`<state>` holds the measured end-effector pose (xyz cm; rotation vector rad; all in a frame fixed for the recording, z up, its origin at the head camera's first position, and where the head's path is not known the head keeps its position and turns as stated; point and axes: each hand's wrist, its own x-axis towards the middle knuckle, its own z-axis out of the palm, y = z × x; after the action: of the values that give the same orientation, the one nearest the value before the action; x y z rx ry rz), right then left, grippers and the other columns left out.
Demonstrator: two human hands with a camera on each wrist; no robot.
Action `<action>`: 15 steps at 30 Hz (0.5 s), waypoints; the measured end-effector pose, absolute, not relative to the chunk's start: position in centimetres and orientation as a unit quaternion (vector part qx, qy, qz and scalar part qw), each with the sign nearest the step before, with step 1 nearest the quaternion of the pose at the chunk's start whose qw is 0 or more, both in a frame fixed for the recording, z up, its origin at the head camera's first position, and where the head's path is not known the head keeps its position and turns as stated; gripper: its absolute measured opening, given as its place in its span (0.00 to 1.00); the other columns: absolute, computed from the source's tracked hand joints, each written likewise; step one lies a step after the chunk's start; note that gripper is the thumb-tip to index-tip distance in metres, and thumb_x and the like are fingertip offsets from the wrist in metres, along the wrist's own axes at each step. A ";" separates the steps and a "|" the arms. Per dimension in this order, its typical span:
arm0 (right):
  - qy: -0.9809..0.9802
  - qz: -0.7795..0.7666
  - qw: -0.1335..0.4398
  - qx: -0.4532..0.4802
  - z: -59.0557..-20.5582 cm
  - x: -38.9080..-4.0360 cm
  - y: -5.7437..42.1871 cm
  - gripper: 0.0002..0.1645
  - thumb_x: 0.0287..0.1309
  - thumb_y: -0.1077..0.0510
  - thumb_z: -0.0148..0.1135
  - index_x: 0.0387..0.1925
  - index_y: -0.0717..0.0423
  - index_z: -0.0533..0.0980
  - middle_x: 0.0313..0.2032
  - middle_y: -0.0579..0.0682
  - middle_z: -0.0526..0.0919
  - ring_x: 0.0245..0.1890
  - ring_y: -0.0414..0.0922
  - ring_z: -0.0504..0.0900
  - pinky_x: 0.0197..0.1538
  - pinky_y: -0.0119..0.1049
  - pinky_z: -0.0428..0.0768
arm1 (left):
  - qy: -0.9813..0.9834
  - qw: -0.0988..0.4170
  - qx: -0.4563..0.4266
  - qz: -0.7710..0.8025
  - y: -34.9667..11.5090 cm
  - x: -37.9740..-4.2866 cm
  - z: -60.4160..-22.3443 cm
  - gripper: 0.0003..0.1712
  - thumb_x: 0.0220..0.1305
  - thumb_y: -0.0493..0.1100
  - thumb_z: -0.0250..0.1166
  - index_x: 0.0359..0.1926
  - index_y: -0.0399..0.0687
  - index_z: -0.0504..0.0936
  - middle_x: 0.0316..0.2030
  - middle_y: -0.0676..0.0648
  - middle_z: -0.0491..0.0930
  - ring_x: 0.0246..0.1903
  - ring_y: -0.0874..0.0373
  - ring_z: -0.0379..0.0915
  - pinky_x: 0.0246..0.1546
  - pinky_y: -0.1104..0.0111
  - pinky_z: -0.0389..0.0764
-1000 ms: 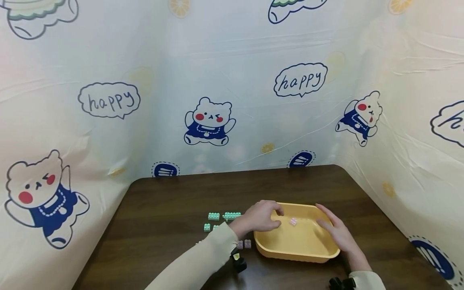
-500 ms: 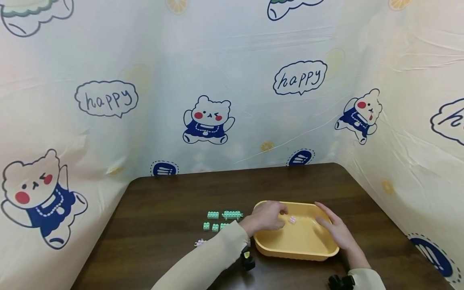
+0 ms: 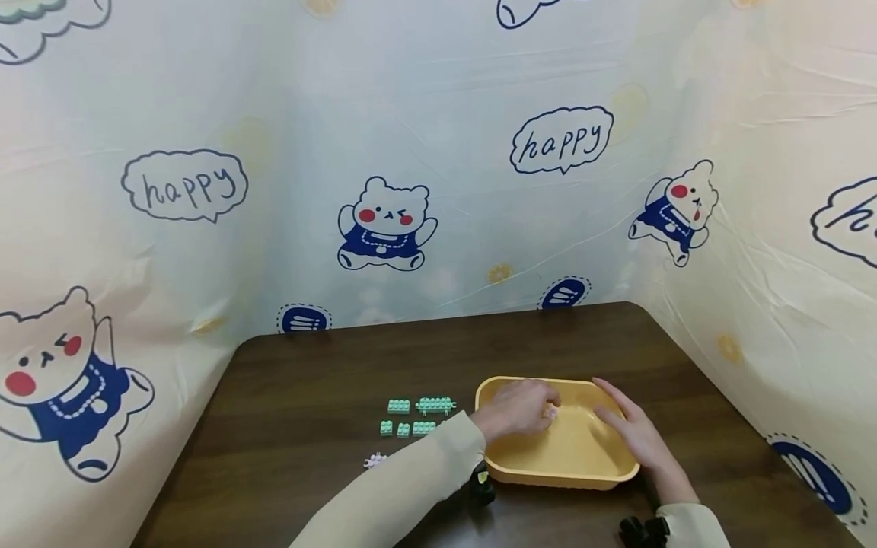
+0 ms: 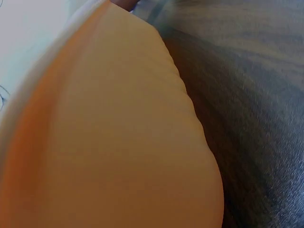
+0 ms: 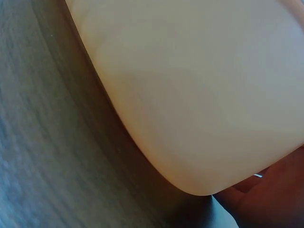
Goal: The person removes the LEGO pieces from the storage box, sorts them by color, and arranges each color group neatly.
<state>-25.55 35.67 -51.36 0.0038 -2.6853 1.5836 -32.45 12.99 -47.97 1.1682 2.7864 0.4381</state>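
Note:
A yellow plastic tray (image 3: 562, 481) stands on the dark wooden table, and its outer wall fills much of both wrist views. Over the tray's left side reaches my left hand (image 3: 522, 406), thumb and fingertips pinching a small pink toy brick (image 3: 550, 412) inside. The fingers partly cover the brick. My right hand (image 3: 637, 434) grips the tray's right rim, thumb on the inner side and fingers along the outside. The right wrist view catches only a shadowed part of this hand (image 5: 270, 199) by the tray's corner.
Several mint-green toy bricks (image 3: 399, 406) lie in two rows left of the tray, among them a longer green assembly (image 3: 435, 406). A pale pink piece (image 3: 375, 460) sits nearer, beside the left sleeve (image 3: 418, 472). A printed curtain (image 3: 438, 152) surrounds the table.
My left hand has moved right and deeper into the tray, its fingertips closing on the pink brick. The right hand has stayed at the rim. The head view has shifted slightly.

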 end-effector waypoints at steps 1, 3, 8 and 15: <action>-0.861 0.508 0.013 0.003 -51.3 -25.6 35.6 0.34 0.70 0.47 0.52 0.73 0.48 0.58 0.73 0.60 0.55 0.71 0.60 0.56 0.66 0.54 0.60 | 0.912 0.044 0.382 0.142 13.0 -32.5 -48.0 0.14 0.64 0.48 0.64 0.50 0.64 0.83 0.45 0.63 0.80 0.36 0.67 0.70 0.36 0.73 0.74; -0.863 0.504 0.014 0.003 -51.2 -25.6 35.7 0.34 0.70 0.47 0.52 0.73 0.48 0.58 0.73 0.60 0.55 0.71 0.60 0.57 0.66 0.55 0.60 | 0.911 0.041 0.385 0.140 13.1 -32.6 -48.1 0.13 0.64 0.48 0.64 0.50 0.63 0.83 0.45 0.63 0.80 0.35 0.67 0.70 0.36 0.73 0.74; -0.864 0.503 0.014 0.005 -50.9 -25.5 35.8 0.34 0.70 0.47 0.52 0.73 0.47 0.58 0.73 0.59 0.56 0.69 0.58 0.59 0.57 0.25 0.65 | 0.910 0.035 0.392 0.133 13.1 -33.0 -48.5 0.11 0.66 0.49 0.62 0.48 0.63 0.84 0.41 0.63 0.79 0.33 0.67 0.70 0.33 0.74 0.73; -0.863 0.506 0.010 0.010 -51.1 -25.6 35.8 0.34 0.70 0.47 0.52 0.73 0.47 0.58 0.74 0.59 0.55 0.71 0.58 0.57 0.64 0.42 0.63 | 0.910 0.047 0.390 0.131 13.3 -33.1 -48.9 0.09 0.67 0.48 0.60 0.44 0.65 0.85 0.34 0.63 0.77 0.30 0.67 0.70 0.27 0.74 0.70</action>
<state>-25.61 35.75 -51.10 0.0315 -2.6926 1.5781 -33.14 13.26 -48.86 1.1914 2.7774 0.3996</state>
